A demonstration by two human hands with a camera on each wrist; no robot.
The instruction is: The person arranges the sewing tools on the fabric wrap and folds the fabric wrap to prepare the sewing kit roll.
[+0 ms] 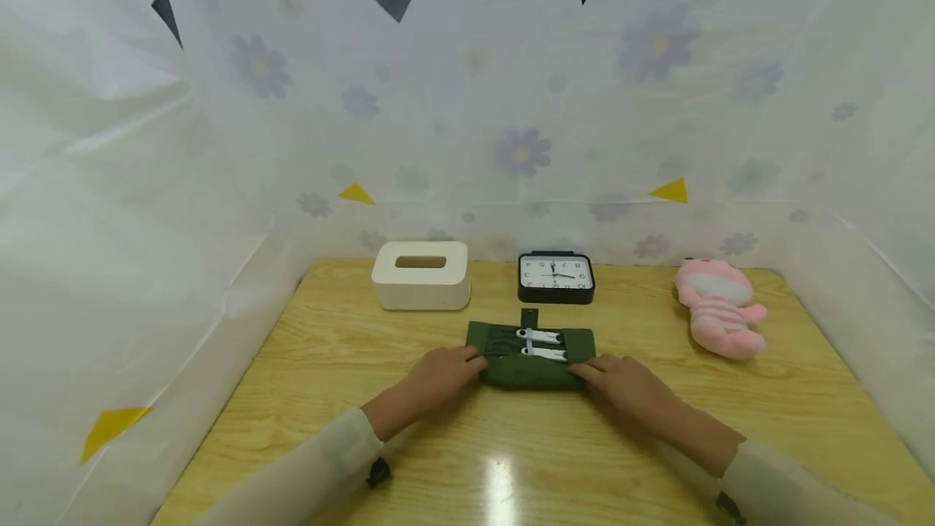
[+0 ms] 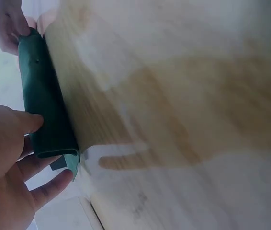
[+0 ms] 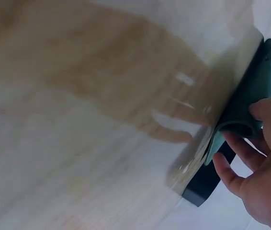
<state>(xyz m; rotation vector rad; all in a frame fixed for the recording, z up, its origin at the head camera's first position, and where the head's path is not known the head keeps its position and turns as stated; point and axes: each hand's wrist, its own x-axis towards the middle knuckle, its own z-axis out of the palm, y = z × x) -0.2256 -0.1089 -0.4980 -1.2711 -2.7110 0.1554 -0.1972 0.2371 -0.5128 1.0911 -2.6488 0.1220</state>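
Observation:
A dark green fabric roll-up pouch [image 1: 533, 376] lies on the table, its near part rolled over and its far part flat. Two small white tools [image 1: 544, 354] sit in loops on the flat part; their kind is too small to tell. From its far edge sticks a strap with a snap [image 1: 529, 317]. My left hand [image 1: 441, 380] grips the left end of the roll, thumb [image 2: 32, 123] on top and fingers at the open end. The right end is held by my right hand [image 1: 631, 392], with the thumb [image 3: 260, 109] over the roll and fingers below.
Behind the pouch stand a white tissue box [image 1: 422, 292] on the left and a black-framed clock [image 1: 557, 295], its numerals upside down to me. A pink plush toy [image 1: 719, 311] lies at the right. White floral sheeting [image 1: 467, 104] encloses the wooden table [image 1: 329, 347].

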